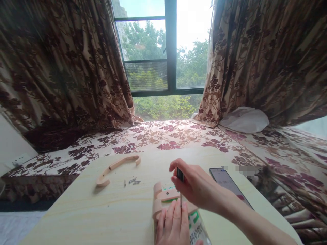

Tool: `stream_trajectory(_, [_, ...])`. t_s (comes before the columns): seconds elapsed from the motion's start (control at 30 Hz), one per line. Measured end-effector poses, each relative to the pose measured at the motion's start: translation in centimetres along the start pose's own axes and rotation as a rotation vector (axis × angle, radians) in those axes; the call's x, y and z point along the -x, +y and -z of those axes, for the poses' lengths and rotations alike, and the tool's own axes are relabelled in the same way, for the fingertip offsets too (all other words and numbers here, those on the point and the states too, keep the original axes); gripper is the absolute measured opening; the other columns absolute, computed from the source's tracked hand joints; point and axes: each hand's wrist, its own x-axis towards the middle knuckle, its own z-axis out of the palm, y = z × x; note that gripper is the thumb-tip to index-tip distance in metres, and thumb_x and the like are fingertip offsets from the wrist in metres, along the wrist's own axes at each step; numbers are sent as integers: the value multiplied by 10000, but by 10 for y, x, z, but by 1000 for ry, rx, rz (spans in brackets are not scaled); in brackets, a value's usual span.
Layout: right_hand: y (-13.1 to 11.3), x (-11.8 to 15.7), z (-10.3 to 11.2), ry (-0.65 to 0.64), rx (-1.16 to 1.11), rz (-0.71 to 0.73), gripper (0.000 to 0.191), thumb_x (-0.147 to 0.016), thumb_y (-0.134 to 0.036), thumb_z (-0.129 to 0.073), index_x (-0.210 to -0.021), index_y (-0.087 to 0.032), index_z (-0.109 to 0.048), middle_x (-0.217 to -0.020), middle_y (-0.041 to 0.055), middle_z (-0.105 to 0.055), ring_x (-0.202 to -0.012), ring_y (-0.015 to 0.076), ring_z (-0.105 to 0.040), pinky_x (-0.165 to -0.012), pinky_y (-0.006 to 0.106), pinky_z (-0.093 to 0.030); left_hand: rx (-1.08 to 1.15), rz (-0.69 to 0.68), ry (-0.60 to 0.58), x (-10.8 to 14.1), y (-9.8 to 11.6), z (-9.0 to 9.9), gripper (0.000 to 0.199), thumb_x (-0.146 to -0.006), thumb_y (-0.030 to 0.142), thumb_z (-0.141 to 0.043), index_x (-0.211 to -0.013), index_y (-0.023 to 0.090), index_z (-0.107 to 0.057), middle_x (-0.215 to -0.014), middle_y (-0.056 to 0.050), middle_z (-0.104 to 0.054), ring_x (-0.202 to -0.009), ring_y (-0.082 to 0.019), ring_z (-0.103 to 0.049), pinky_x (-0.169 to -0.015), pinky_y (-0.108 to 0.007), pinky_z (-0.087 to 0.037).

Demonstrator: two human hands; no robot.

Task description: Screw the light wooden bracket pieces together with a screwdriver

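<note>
My right hand (189, 180) is wrapped round the dark handle of a screwdriver (180, 174). The tool stands upright, its thin shaft pointing down beside the fingers of my left hand (173, 221). That left hand lies with fingers stretched out over light wooden pieces (158, 200), pressing on them. One piece has a dark hole or screw head near its end. Beneath the wood is a printed package (198, 228) with green and black lettering. Where the screwdriver tip touches is too small to make out.
A curved wooden piece (117, 165) lies at the left of the pale table (76, 211), with several small screws (134, 181) near it. A phone (228, 183) rests at the right. Beyond are a floral-covered ledge (163, 136), a white bag (245, 119), curtains and a window.
</note>
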Motion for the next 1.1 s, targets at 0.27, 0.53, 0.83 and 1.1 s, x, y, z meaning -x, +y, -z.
stream_trajectory(0.27, [9,-46,-5,22,98,77,134,-843,-139,-441,-962,-195,-470,-698,-13,-514,-616,126,-424,-594,249,-306,87,74,-219,-41,-25,10,537,-830,492,-464,-1273,190,-503,-1283,-41,-564,-1168,-227,-526,-967,-378,-428])
stream_trajectory(0.53, [13,-59,-6,-39,82,91,111,-820,-127,-449,-906,-195,-462,-689,-14,-514,-616,121,-408,-572,249,-266,-70,-135,-92,-34,-37,4,573,-829,563,-448,-1263,194,-506,-1205,-25,-619,-1072,-186,-582,-877,-312,-442])
stream_trajectory(0.83, [21,-51,2,-54,49,108,103,-811,-111,-445,-865,-198,-436,-681,-20,-506,-605,112,-367,-565,250,-268,-142,-222,-124,-42,-40,12,533,-821,513,-470,-1249,200,-518,-1197,-11,-625,-1101,-166,-531,-903,-279,-386])
stream_trajectory(1.1, [20,-50,-1,-47,33,124,75,-819,-141,-436,-861,-203,-426,-700,-11,-523,-614,114,-399,-566,253,-277,-89,-167,-115,-49,-36,21,563,-831,595,-450,-1225,203,-543,-1163,-12,-643,-1056,-164,-567,-850,-280,-416])
